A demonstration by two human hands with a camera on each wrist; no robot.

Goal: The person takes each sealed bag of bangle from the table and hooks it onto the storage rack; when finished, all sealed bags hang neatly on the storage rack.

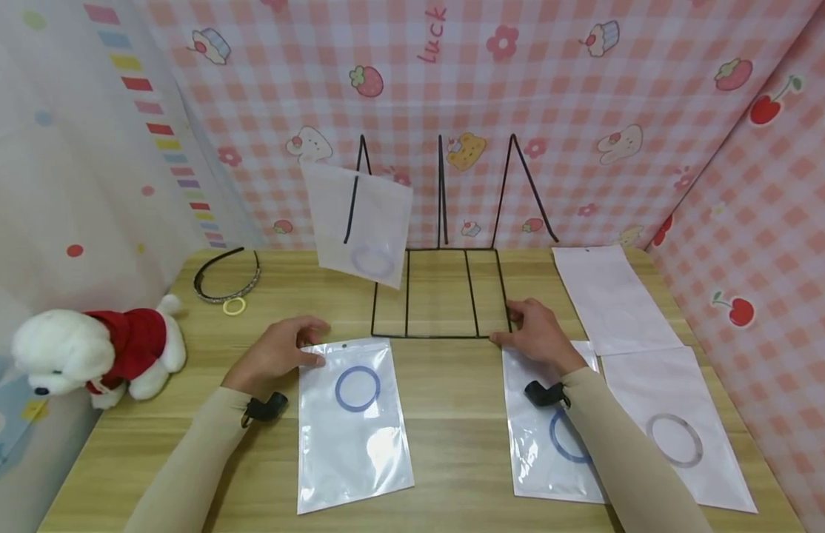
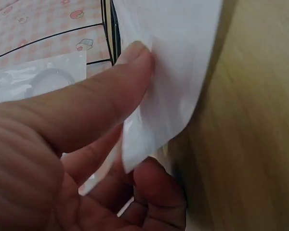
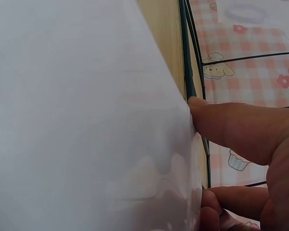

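On the left of the table lies a glossy zip-top plastic bag (image 1: 349, 459) with a blue ring outline. My left hand (image 1: 279, 352) is at its upper left corner, thumb on one face and fingers behind, as the left wrist view shows. My right hand (image 1: 539, 337) pinches the top edge of a second zip-top bag (image 1: 529, 444), partly hidden by the forearm. That hand is beside the front right corner of a black wire rack (image 1: 439, 337). A third bag (image 1: 326, 222) hangs on the rack's left prong.
Two more pale bags, one farther back (image 1: 619, 303) and one nearer (image 1: 692, 400), lie at the right. At the left are a headband (image 1: 212, 297), a yellow ring (image 1: 235, 306) and a white plush dog (image 1: 129, 344) in red. Checked cloth (image 1: 426, 96) covers the back wall.
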